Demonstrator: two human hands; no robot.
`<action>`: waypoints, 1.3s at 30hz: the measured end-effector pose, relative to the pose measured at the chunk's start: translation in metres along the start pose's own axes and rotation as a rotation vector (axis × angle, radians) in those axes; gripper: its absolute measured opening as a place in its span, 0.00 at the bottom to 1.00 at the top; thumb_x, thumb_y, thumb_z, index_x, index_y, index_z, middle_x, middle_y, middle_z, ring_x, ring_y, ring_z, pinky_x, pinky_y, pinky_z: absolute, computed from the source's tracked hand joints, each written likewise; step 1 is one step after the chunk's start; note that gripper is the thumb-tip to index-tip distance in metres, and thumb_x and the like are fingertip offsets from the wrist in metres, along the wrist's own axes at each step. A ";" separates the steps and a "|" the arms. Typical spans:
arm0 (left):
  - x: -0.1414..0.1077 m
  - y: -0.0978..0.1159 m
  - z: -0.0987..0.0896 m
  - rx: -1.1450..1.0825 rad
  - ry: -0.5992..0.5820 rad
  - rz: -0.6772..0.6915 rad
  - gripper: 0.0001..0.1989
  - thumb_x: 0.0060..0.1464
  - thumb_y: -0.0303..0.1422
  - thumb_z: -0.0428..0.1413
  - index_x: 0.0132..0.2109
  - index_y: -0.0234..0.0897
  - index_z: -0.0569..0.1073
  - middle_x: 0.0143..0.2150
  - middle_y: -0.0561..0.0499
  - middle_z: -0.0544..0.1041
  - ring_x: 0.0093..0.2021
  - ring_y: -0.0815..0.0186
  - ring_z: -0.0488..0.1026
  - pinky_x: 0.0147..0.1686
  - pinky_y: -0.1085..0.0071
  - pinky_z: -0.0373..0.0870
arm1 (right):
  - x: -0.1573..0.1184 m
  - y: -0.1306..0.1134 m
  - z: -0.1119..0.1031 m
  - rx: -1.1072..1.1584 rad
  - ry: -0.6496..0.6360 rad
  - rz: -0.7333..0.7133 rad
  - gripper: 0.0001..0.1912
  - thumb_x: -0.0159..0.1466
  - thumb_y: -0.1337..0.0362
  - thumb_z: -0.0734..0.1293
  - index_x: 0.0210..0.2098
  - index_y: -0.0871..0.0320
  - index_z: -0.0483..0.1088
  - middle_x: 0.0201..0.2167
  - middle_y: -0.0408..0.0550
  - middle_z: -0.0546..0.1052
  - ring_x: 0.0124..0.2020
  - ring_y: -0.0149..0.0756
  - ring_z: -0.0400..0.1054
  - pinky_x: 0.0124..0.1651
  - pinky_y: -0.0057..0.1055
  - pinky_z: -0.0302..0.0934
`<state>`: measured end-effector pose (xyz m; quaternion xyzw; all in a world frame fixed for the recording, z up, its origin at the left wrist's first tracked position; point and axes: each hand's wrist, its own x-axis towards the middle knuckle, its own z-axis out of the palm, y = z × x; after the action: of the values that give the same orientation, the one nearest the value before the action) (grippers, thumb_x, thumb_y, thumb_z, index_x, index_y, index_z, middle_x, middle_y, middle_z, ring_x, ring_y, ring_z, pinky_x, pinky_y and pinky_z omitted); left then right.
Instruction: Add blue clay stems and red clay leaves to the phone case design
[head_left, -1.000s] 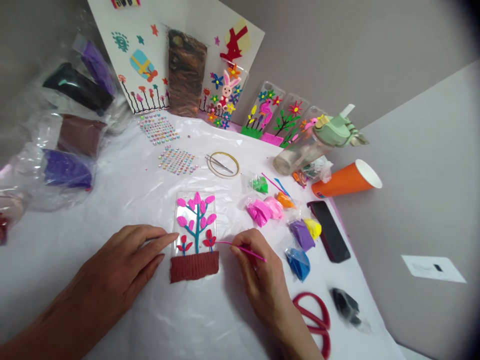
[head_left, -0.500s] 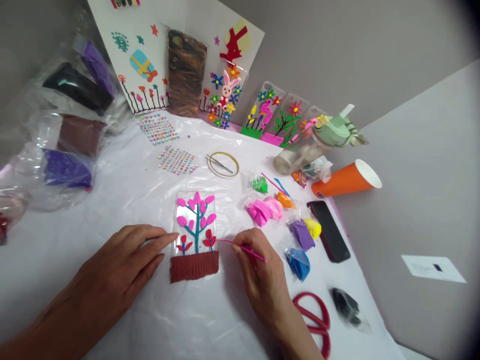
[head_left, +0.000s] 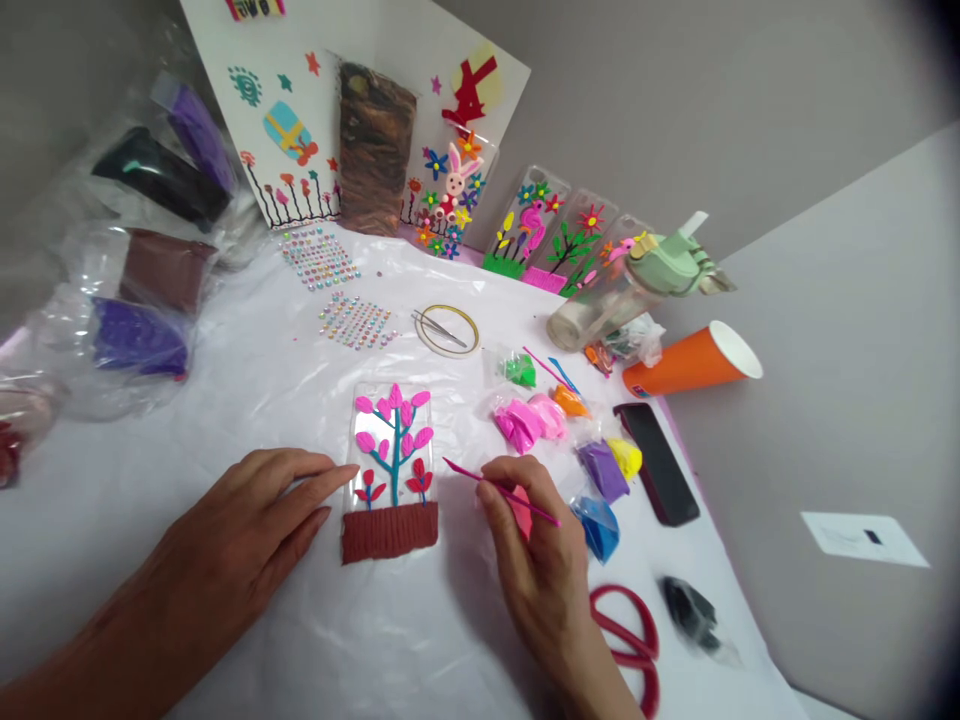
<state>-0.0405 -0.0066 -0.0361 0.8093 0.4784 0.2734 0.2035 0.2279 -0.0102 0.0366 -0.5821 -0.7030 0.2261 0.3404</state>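
In front of me a clear phone case (head_left: 412, 490) lies flat, decorated with clay: a blue-green tree with pink leaves, two red flowers, and a ridged brown band at the bottom. My left hand (head_left: 247, 520) rests flat on the table, fingers stretched out, its index fingertip touching the case's left edge. My right hand (head_left: 536, 560) pinches a thin pink modelling tool (head_left: 465, 469), whose pointed tip sits just right of the case, apart from it. Something red, partly hidden, shows behind the right fingers.
Bagged clay, including pink (head_left: 517, 424), purple (head_left: 602, 470) and blue (head_left: 598, 530), lies to the right. Beyond are a phone (head_left: 660, 465), orange cup (head_left: 686, 362) and bottle (head_left: 600, 310). Red scissors (head_left: 637, 655) lie near my right wrist. Gem stickers (head_left: 356, 322) and tweezers (head_left: 442, 330) lie behind.
My right hand has drawn back slightly to the right, taking the modelling tool's tip away from the red flower at the case's right edge. The left hand has stayed in place.
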 end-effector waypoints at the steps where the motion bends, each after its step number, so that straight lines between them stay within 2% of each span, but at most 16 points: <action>1: 0.000 0.000 0.000 0.003 0.004 0.001 0.17 0.69 0.37 0.48 0.62 0.51 0.70 0.54 0.50 0.75 0.55 0.57 0.72 0.57 0.61 0.67 | -0.001 -0.003 0.001 0.029 0.004 0.012 0.06 0.72 0.70 0.62 0.42 0.52 0.68 0.36 0.42 0.74 0.35 0.32 0.68 0.39 0.27 0.62; 6: 0.002 0.002 -0.002 0.011 0.011 0.001 0.16 0.69 0.38 0.48 0.61 0.50 0.70 0.54 0.51 0.76 0.55 0.57 0.73 0.56 0.61 0.69 | -0.005 -0.019 0.014 0.164 -0.089 0.033 0.06 0.72 0.69 0.62 0.41 0.53 0.69 0.35 0.42 0.74 0.35 0.31 0.69 0.39 0.27 0.63; 10: 0.006 0.004 -0.004 0.032 0.070 0.056 0.16 0.69 0.37 0.48 0.59 0.49 0.72 0.51 0.51 0.79 0.51 0.58 0.76 0.52 0.62 0.72 | -0.011 -0.029 0.024 0.175 -0.124 -0.045 0.07 0.72 0.70 0.62 0.45 0.52 0.68 0.37 0.43 0.74 0.36 0.32 0.69 0.42 0.28 0.64; 13: 0.008 0.005 -0.005 0.047 0.086 0.077 0.15 0.69 0.35 0.48 0.58 0.47 0.72 0.50 0.51 0.80 0.50 0.59 0.76 0.52 0.63 0.72 | -0.010 -0.031 0.022 0.197 -0.073 -0.033 0.07 0.72 0.70 0.62 0.43 0.52 0.69 0.36 0.43 0.75 0.36 0.32 0.69 0.41 0.28 0.64; 18: 0.005 0.005 -0.005 0.029 0.022 0.071 0.15 0.69 0.33 0.48 0.58 0.46 0.72 0.52 0.51 0.78 0.53 0.60 0.74 0.55 0.63 0.71 | -0.005 -0.034 0.005 0.292 0.048 0.175 0.05 0.73 0.65 0.64 0.39 0.52 0.71 0.32 0.41 0.76 0.33 0.31 0.70 0.36 0.25 0.64; 21: 0.003 0.005 -0.006 -0.006 -0.022 0.096 0.15 0.69 0.31 0.48 0.58 0.47 0.72 0.52 0.52 0.77 0.54 0.62 0.72 0.55 0.64 0.70 | -0.005 -0.041 0.000 0.326 0.096 0.199 0.06 0.73 0.64 0.63 0.39 0.52 0.70 0.32 0.41 0.76 0.33 0.30 0.71 0.36 0.24 0.66; 26: 0.004 0.009 -0.008 -0.041 -0.027 0.102 0.12 0.70 0.30 0.47 0.55 0.45 0.72 0.49 0.53 0.77 0.52 0.63 0.72 0.54 0.65 0.69 | -0.015 -0.049 0.015 0.190 0.101 0.026 0.06 0.72 0.69 0.62 0.42 0.52 0.69 0.34 0.43 0.74 0.35 0.33 0.71 0.38 0.27 0.66; 32: 0.007 0.013 -0.008 -0.046 0.030 0.125 0.11 0.70 0.30 0.47 0.52 0.42 0.73 0.46 0.53 0.79 0.50 0.63 0.73 0.53 0.65 0.68 | -0.023 -0.029 0.045 -0.048 0.029 -0.283 0.11 0.70 0.76 0.59 0.44 0.53 0.64 0.35 0.46 0.75 0.34 0.37 0.69 0.38 0.33 0.65; 35: 0.011 0.015 -0.010 -0.043 0.047 0.124 0.11 0.70 0.30 0.47 0.51 0.42 0.73 0.45 0.54 0.79 0.48 0.64 0.74 0.51 0.66 0.69 | -0.023 -0.023 0.049 -0.091 -0.048 -0.328 0.12 0.70 0.77 0.56 0.45 0.53 0.62 0.35 0.47 0.75 0.34 0.38 0.66 0.38 0.34 0.63; 39: 0.012 0.016 -0.010 -0.033 0.080 0.126 0.10 0.70 0.29 0.48 0.50 0.42 0.73 0.44 0.55 0.79 0.47 0.66 0.74 0.51 0.69 0.69 | -0.024 -0.022 0.048 -0.113 -0.149 -0.287 0.14 0.69 0.78 0.54 0.42 0.53 0.61 0.36 0.46 0.73 0.36 0.38 0.65 0.41 0.34 0.62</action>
<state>-0.0314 -0.0022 -0.0156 0.8228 0.4296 0.3256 0.1801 0.1800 -0.0350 0.0150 -0.4756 -0.8137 0.1780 0.2827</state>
